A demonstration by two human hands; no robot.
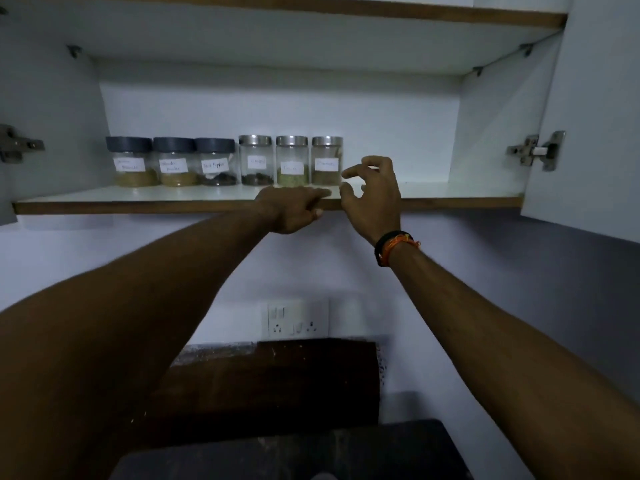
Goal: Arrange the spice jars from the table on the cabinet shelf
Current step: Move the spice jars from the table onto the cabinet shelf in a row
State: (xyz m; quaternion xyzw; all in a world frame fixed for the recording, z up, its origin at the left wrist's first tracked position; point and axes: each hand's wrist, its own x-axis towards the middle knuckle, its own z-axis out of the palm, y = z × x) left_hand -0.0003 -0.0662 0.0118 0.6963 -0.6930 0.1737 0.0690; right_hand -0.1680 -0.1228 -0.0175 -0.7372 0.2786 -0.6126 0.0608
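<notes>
six spice jars in one row on the cabinet shelf [104, 197], both hands raised to its front edge.

three dark-lidded jars [173, 161] stand at 9 o'clock of three steel-lidded jars [291, 160], all upright, labelled, side by side. the left hand [294, 211] rests on the shelf edge, fingers extended, holding nothing. the right hand [372, 197], at 3 o'clock of the last jar, is loosely spread, fingers part-curled, just beside that jar and gripping nothing.
</notes>
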